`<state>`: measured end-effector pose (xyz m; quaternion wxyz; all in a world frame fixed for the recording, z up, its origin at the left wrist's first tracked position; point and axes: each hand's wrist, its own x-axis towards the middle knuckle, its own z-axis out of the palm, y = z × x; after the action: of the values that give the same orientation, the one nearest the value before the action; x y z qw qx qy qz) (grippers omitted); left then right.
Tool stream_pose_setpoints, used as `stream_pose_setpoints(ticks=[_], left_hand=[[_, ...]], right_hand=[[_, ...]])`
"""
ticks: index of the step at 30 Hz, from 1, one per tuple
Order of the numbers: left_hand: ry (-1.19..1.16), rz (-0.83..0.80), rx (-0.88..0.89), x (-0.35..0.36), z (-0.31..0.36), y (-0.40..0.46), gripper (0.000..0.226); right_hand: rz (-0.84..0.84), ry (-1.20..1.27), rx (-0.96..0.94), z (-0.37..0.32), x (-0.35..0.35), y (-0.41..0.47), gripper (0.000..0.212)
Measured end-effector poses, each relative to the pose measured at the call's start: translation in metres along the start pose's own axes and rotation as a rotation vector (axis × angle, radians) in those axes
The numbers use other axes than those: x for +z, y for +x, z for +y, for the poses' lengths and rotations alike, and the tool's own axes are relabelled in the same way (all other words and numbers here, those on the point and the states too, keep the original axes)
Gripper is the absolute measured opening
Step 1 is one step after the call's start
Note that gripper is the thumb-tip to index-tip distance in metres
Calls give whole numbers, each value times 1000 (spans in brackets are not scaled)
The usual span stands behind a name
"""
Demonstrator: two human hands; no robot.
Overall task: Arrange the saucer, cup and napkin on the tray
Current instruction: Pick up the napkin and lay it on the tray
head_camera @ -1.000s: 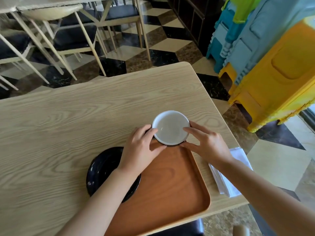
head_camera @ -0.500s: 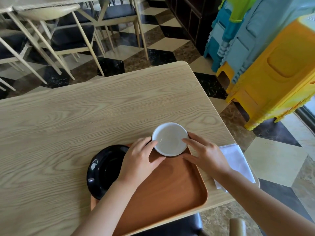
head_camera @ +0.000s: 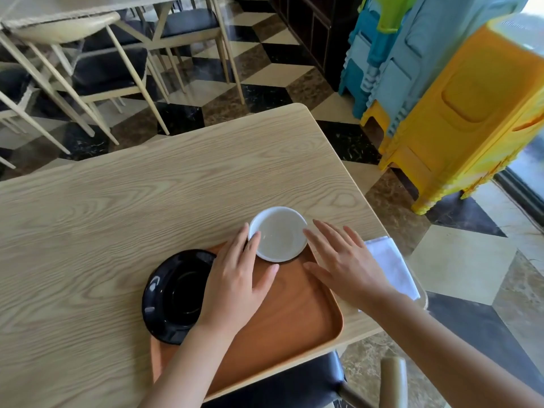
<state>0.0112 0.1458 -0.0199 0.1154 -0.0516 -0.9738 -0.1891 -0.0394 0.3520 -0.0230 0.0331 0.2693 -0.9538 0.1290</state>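
A white cup [head_camera: 279,234] stands on the far right corner of the brown wooden tray [head_camera: 294,316]. A black saucer [head_camera: 173,293] lies over the tray's left edge, partly hidden by my left wrist. My left hand [head_camera: 235,284] is spread beside the cup, its fingertips touching the cup's left side and its thumb just below it. My right hand [head_camera: 344,266] lies open to the right of the cup, one fingertip at its rim. A folded white napkin [head_camera: 391,263] rests on the table right of the tray, partly under my right forearm.
The tray sits at the near right part of a light wooden table [head_camera: 147,201]. Stacked yellow and blue plastic stools [head_camera: 471,98] stand on the right. Wooden chairs [head_camera: 97,69] stand beyond the table. A dark chair seat [head_camera: 294,381] is below the near edge.
The cup came down from just beyond the tray onto its far right corner. Both hands loosened from around it, and the right hand's fingers spread and drew back.
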Motion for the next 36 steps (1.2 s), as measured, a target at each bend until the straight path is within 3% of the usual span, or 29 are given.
stream_pose_setpoints(ticks=[3,7,12,15,19,22,25,31,36], left_hand=[[-81,60,143,7,29,-11,52],[-48,-115,288,40,78,-25,55],[157,-294,313,70,116,-28,57],[215,-372,289,77,121,-29,61],[254,-360,330,84,118,-34,65],[202,-338,316,80,115,-33,56],[-189,-330,164,73,114,-29,45],[-1050,-244,-506,53,114,-25,38],[-1382,-230,-748,32,101,-35,69]], right_hand=[[38,-24,63,9,-12,-26,47],[-44,-46,284,35,-12,-64,52],[-218,35,540,55,-1,-88,61],[-152,106,597,57,0,-90,51],[-3,323,663,57,-4,-82,33],[-20,421,693,63,-13,-78,33],[20,499,687,64,-25,-77,33],[146,669,543,34,-55,-71,39],[143,906,486,11,-72,-67,50]])
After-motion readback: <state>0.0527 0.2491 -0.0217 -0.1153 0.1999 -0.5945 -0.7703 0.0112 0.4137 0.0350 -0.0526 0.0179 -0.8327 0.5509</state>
